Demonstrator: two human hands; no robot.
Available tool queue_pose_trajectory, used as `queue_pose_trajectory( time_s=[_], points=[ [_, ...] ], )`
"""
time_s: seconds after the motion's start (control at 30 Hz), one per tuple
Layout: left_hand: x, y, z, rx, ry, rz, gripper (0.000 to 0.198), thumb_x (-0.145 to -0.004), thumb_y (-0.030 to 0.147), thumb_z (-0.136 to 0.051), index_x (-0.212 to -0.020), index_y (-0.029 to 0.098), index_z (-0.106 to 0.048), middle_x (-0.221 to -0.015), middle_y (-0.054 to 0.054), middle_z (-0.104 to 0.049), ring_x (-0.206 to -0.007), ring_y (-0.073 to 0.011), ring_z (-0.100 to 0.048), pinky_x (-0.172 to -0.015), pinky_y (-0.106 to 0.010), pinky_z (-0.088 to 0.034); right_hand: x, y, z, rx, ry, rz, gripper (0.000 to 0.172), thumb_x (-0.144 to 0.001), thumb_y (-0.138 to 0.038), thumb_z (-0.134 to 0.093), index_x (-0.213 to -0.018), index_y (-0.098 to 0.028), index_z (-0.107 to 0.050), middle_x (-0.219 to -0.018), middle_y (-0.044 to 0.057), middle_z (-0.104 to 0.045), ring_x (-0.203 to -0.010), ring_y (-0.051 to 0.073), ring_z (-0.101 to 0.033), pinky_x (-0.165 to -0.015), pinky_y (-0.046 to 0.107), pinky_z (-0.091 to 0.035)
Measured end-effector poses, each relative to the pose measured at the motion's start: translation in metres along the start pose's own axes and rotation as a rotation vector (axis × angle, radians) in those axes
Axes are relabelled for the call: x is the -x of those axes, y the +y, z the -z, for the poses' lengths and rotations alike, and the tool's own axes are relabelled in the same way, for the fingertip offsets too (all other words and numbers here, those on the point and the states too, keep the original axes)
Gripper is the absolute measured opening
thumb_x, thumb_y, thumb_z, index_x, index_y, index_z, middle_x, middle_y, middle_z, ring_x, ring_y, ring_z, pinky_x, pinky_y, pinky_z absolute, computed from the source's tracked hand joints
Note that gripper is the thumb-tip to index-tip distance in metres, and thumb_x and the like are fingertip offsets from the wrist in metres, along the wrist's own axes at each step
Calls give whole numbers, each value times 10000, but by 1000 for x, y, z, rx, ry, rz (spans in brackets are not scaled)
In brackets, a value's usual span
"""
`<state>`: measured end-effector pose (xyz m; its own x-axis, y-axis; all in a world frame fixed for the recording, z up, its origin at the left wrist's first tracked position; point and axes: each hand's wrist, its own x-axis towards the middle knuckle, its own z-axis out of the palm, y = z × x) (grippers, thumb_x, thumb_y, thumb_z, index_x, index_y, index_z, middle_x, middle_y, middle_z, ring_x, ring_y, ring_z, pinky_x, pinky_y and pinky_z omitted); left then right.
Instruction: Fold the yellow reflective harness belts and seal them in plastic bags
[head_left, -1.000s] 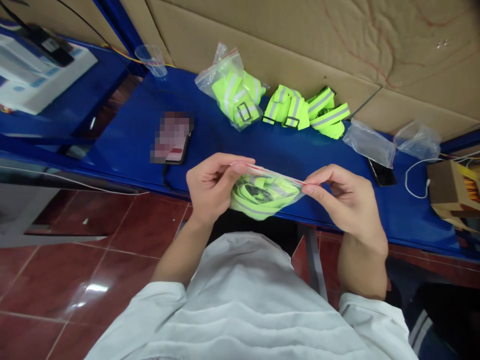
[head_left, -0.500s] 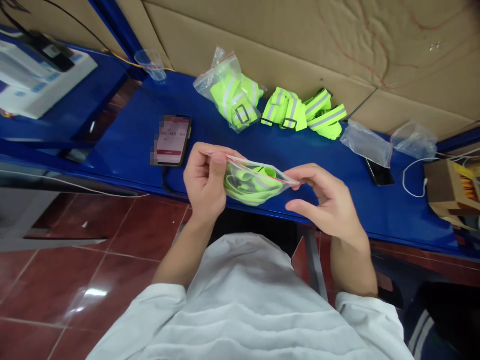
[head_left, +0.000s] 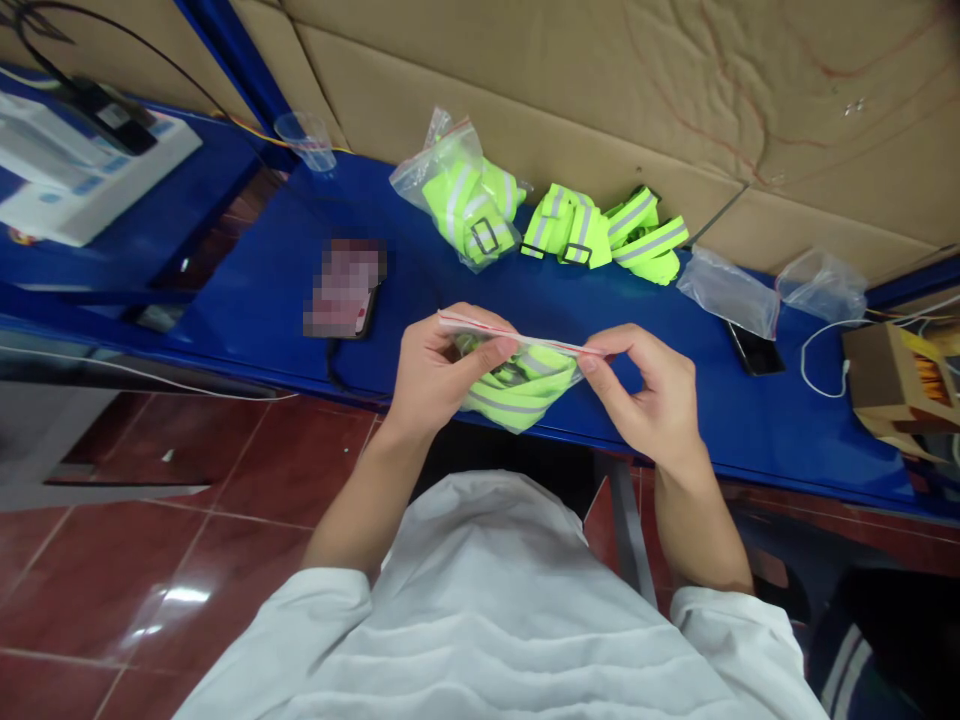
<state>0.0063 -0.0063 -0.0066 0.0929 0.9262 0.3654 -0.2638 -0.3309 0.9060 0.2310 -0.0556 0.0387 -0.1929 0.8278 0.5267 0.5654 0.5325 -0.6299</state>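
Between my hands is a clear zip bag (head_left: 551,345) with a red line along its top edge. Inside it lies a folded neon-yellow reflective strap (head_left: 517,395) with a grey stripe. My left hand (head_left: 442,365) pinches the zip edge, its thumb lying across the front near the middle. At the other end of the same edge, my right hand (head_left: 649,385) grips the corner between thumb and forefinger. The bag's mouth looks flat and pressed together. I hold it above the front edge of the blue table (head_left: 420,270).
Behind the bag lie a bagged strap (head_left: 472,205) and loose reflective straps (head_left: 570,225). Empty plastic bags (head_left: 731,290) rest over a dark phone (head_left: 756,350) at right, near a cardboard box (head_left: 889,375). At left are another phone (head_left: 345,290) and a plastic cup (head_left: 306,145).
The bag's open mouth has come together into a straight edge. My left thumb has slid right along it, and my right thumb has closed onto the right corner.
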Motion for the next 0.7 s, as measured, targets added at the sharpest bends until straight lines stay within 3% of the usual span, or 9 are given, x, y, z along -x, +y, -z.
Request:
queue_pose_trajectory(
  time_s=[0.27,0.43,0.57,0.7],
  points=[
    [2,0,-3,24,-85,-103,70,-877,272,-848,-916,217,-830,-897,-62,-800,-852,-189,-760,-757,-293,-613,-8,-3,4,50,-76,5,102,-1039,-293,-633,-992,-217,-681,-901,39,-714,-806,164,-657,-757,311,-547],
    [6,0,-5,-35,-15,-116,94,-938,317,-790,-900,238,-825,-917,-44,-804,-865,-174,-761,-772,-288,-607,-12,-6,1,26,-137,56,70,-1033,-275,-653,-1066,-219,-679,-1008,54,-735,-904,173,-690,-809,313,-562],
    [9,0,-8,-89,37,-116,108,-918,329,-817,-879,228,-829,-870,-29,-806,-794,-149,-750,-710,-246,-589,-16,-6,-2,56,-113,118,68,-1033,-249,-641,-1000,-216,-690,-928,50,-737,-853,179,-690,-780,322,-560],
    [10,-1,-10,-161,82,-109,183,-913,379,-825,-844,209,-833,-834,-31,-805,-743,-133,-738,-676,-223,-572,-18,-8,-1,77,-108,89,103,-1028,-268,-638,-964,-216,-700,-906,53,-743,-839,188,-689,-778,341,-557]
  ],
)
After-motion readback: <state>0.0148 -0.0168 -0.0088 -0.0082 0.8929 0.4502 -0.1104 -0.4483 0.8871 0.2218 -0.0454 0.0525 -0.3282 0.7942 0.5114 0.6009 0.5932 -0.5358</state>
